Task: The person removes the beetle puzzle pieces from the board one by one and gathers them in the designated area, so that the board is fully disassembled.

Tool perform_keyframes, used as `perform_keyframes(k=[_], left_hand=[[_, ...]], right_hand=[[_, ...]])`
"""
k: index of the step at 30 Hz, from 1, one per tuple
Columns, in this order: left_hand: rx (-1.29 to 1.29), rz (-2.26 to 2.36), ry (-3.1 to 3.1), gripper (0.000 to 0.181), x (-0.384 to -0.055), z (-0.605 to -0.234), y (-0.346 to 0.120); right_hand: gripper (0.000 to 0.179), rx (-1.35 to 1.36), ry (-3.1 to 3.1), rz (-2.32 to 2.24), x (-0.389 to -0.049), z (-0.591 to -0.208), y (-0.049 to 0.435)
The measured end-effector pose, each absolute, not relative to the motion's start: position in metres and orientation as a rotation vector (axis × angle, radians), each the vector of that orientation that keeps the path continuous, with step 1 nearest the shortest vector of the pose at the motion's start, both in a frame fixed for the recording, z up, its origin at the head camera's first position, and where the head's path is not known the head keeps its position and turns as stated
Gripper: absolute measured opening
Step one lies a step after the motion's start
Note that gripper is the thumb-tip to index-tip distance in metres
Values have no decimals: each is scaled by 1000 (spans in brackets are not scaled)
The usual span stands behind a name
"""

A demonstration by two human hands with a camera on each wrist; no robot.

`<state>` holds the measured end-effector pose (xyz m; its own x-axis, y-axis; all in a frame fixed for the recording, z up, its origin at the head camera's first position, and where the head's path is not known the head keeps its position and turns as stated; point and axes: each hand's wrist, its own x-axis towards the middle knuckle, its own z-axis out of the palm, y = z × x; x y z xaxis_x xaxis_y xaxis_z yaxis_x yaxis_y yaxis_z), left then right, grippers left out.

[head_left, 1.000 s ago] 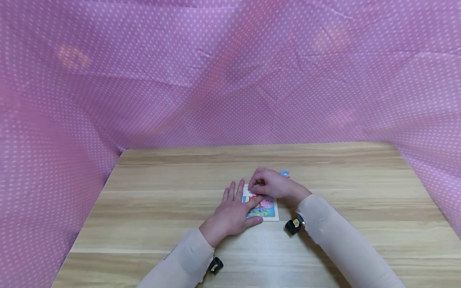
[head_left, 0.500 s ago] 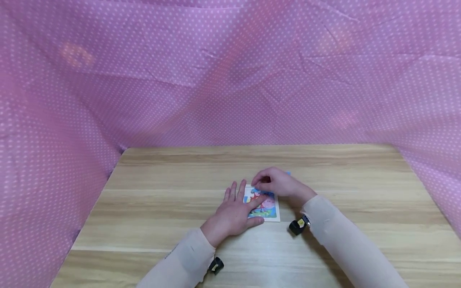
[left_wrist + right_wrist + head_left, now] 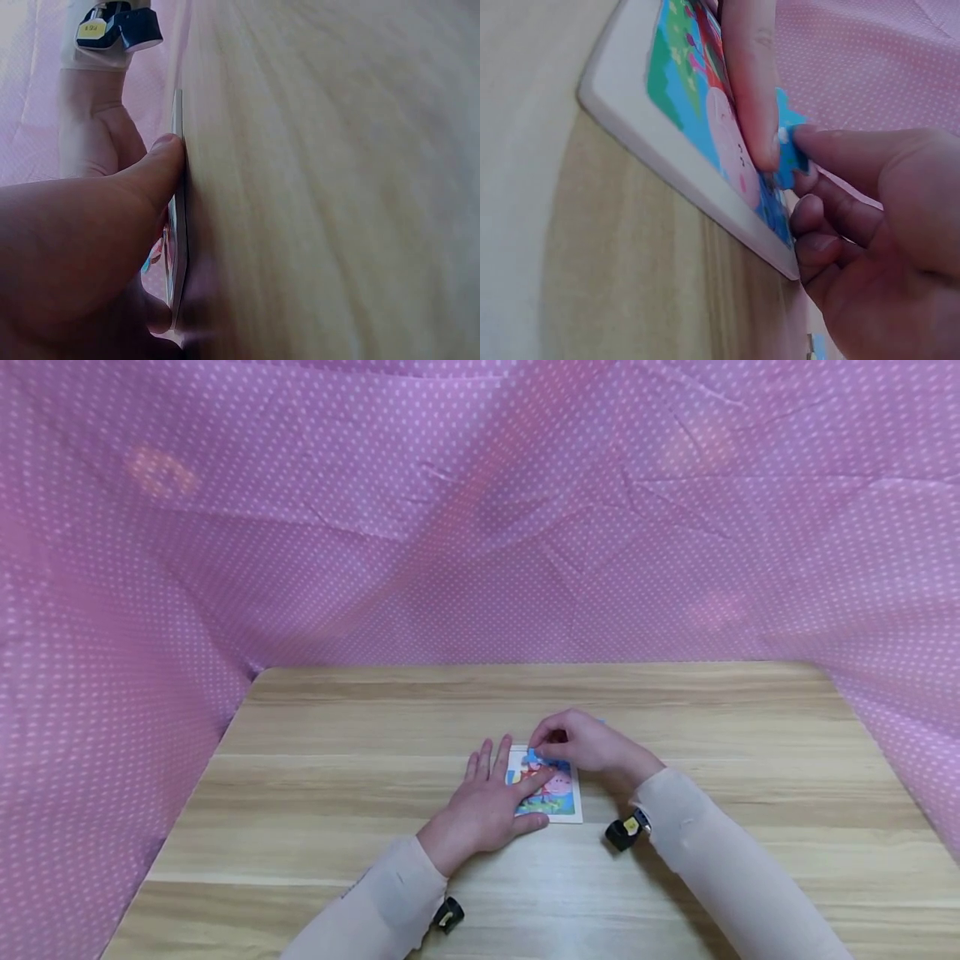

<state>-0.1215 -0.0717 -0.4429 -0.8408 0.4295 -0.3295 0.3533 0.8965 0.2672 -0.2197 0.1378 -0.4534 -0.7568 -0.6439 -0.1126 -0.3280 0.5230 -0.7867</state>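
A pink dotted cloth (image 3: 300,527) hangs at the left and behind the wood-grain bench (image 3: 292,802), probably to screen off the surroundings. Next comes my left hand (image 3: 480,810), spread flat with straight fingers and curled round nothing: the index finger lies across the picture and the thumb sits at the near edge. I take it that this spread is there to keep the thin board from sliding. Under and just beside it, the cartoon-pig jigsaw board (image 3: 619,82) lies flat on the bench in front of me, its pale border squared towards my body, which I'd say keeps the picture upright for my eyes. A pale patch without picture shows at its far left. Over the far side of the board, a blue jigsaw piece (image 3: 791,157) stands at a slant near my left index fingertip; I can't tell whether it touches the board. My right hand (image 3: 583,743) has it pinched between thumb and index finger, the other fingers folded in, a grip that seems meant for turning a small edge finely. Beyond that hand, another jigsaw piece (image 3: 819,346) lies on the bench, apart from the board, likely kept there within easy reach.
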Motion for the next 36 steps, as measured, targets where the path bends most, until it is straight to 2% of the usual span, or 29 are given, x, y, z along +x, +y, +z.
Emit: perform_keyframes(k=[8, 36], left_hand=[[562, 286, 2667, 67, -122, -445, -71], [573, 324, 2666, 66, -123, -447, -74]], right_hand=[[15, -677, 2362, -1212, -218, -454, 140], [18, -518, 2455, -1274, -215, -451, 158]])
